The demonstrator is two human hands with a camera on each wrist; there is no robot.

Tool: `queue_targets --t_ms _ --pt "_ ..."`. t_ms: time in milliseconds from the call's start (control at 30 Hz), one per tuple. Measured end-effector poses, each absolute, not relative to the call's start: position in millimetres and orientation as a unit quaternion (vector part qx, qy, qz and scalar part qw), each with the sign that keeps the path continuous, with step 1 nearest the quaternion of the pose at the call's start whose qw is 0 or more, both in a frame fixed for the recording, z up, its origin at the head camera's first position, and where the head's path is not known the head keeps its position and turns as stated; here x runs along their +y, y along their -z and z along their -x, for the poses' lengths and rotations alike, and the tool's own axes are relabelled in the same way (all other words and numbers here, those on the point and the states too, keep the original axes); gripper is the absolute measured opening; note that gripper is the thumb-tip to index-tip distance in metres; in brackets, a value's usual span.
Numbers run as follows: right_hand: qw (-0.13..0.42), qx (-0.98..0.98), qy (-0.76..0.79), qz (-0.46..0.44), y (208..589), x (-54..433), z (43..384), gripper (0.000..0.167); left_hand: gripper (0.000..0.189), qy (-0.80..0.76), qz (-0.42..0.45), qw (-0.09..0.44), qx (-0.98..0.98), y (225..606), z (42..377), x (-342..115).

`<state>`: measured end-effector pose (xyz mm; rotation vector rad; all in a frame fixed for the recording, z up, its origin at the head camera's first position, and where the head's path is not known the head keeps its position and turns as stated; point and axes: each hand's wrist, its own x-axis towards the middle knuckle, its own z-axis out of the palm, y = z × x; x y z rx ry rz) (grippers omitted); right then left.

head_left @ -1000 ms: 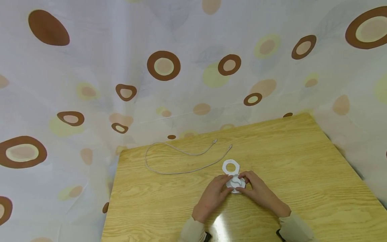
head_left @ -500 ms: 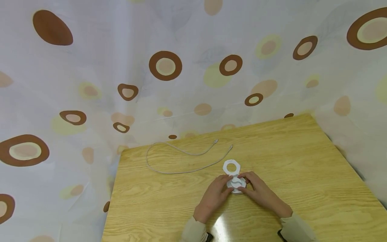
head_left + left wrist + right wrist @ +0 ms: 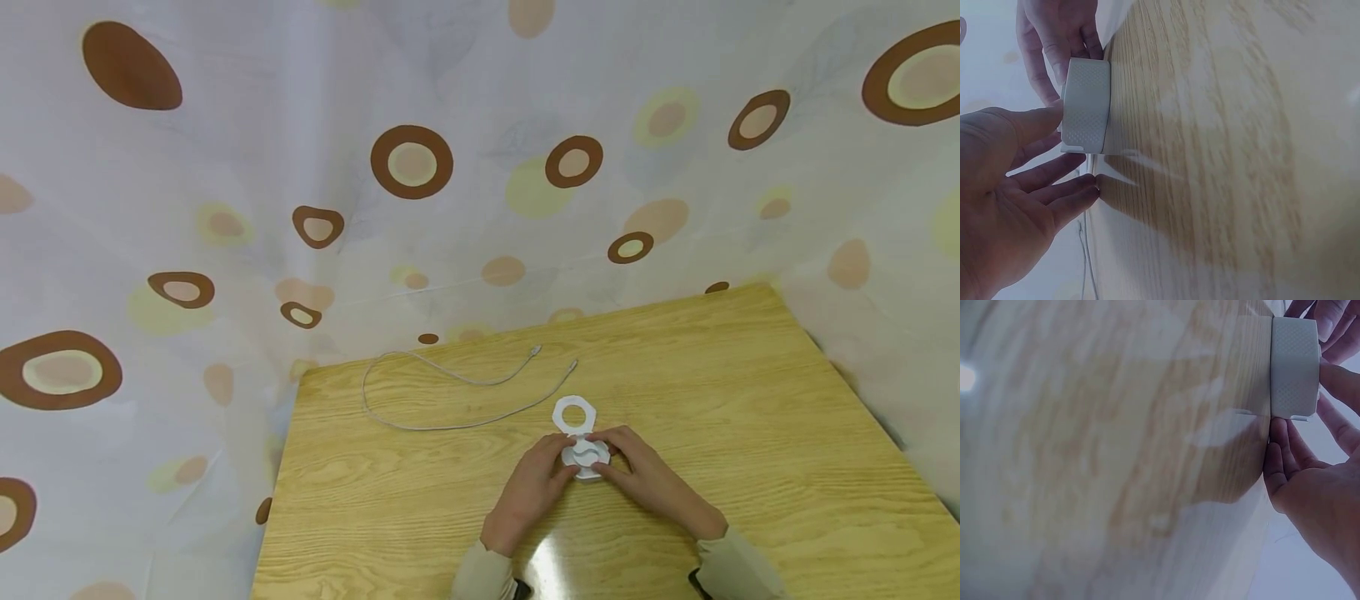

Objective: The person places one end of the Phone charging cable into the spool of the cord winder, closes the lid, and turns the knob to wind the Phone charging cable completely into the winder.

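Lower centre, left hand [image 3: 528, 490] and right hand [image 3: 647, 477] each pinched a white box [image 3: 587, 455], seemingly light, stiff, best held by its textured sides [image 3: 1087, 103].

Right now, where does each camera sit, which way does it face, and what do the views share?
Head: worn on the head, facing forward and down at the wooden table, white case, cable and patterned backdrop; left hand, right hand and sleeves show.
Left wrist: worn there, looking along the table at the case's textured side; the left hand looms large, the right beyond.
Right wrist: worn there, facing that textured side too; the right hand is nearest, part of the left above.
Shared: both wrist views show the case between both hands.
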<state>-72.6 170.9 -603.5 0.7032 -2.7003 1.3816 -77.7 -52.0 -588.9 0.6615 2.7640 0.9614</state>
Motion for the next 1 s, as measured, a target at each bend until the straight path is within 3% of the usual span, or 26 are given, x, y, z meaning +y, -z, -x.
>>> queue_targets --t_ms 633,1000 --pt "0.007 -0.863 -0.449 -0.230 605 176 71 0.038 0.038 -0.328 -0.232 0.061 0.914 588 77 -53" --pt "-0.008 -0.865 -0.458 -0.206 604 175 71 0.043 0.022 -0.332 -0.203 -0.051 0.920 588 88 -60"
